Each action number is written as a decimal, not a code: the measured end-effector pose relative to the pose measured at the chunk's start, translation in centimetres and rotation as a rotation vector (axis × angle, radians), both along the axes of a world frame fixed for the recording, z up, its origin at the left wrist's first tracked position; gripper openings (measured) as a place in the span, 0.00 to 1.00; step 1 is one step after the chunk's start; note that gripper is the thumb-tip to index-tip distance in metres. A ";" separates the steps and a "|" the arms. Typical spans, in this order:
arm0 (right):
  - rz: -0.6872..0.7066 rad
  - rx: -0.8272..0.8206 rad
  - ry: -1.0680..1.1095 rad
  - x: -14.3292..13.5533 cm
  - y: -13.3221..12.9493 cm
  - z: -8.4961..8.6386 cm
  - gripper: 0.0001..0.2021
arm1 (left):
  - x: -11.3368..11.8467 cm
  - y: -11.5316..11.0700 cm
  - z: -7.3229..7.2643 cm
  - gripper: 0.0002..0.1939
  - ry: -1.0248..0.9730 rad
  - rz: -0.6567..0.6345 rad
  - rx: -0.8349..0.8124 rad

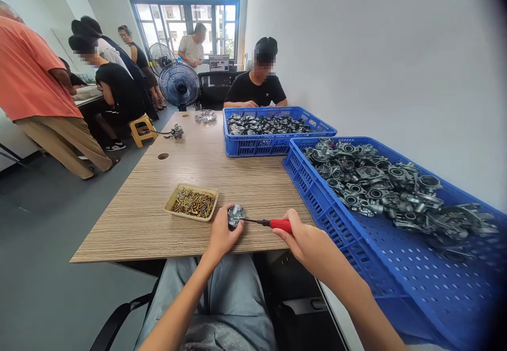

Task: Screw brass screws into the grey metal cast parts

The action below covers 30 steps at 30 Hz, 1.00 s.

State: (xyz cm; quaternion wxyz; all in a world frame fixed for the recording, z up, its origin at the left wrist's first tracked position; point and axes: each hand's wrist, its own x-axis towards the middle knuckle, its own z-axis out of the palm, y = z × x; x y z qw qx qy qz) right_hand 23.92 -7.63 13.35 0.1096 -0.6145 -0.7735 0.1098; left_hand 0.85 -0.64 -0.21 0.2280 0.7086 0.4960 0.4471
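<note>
My left hand (pixel 223 233) is closed around a small grey metal casting (pixel 236 214), which looks like a carburetor body, just above the table's near edge. In my right hand (pixel 303 234) is a screwdriver (pixel 280 225) with a red handle. Its dark shaft points left, and the tip meets the right side of the casting; the exact contact spot is too small to make out. Left of my left hand sits a cream tray (pixel 168 209) of small brass-coloured parts (pixel 194 203).
A blue crate (pixel 336 203) of metal castings stands at the right, another blue crate (pixel 253 147) behind it. Farther off on the wood-grain table (pixel 130 229) lie a casting with a cable (pixel 176 131) and a clear bag (pixel 206 117). A person (pixel 257 86) sits opposite.
</note>
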 end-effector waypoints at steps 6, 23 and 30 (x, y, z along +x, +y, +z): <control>0.101 -0.012 0.164 0.1 -0.6 0.3 0.10 | 0.0 0.0 0.0 0.23 0.005 -0.004 0.007; -0.014 0.058 0.008 -0.6 -0.3 -0.1 0.09 | -0.1 0.0 -0.3 0.24 0.012 -0.001 0.008; 0.145 0.021 0.210 -0.6 -0.9 0.7 0.06 | -0.1 0.1 -0.1 0.24 0.004 -0.001 0.009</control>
